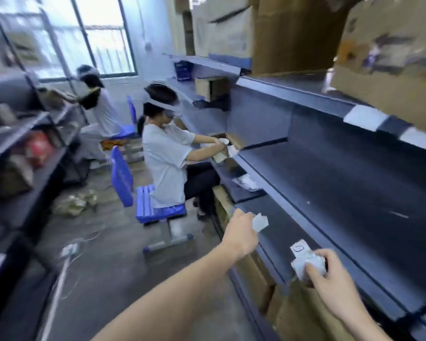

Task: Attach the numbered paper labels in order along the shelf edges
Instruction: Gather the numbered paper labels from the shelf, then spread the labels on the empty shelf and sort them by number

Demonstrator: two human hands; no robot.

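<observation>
Daylight is pouring through a large window [101, 33] far beyond the left hand [241, 233], brightening a pale wall [153, 28]. Beyond that hand, two people [165, 153] are sitting on blue plastic chairs [148, 205] on a grey concrete floor [113, 242]. Well left of both hands, a dark rack [42, 183] is holding clutter. Cardboard boxes [293, 33] are standing high above the right hand [332, 286].

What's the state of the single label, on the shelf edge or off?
Off: the left hand pinches the label by the shelf edge, and it is not flat against it.
</observation>
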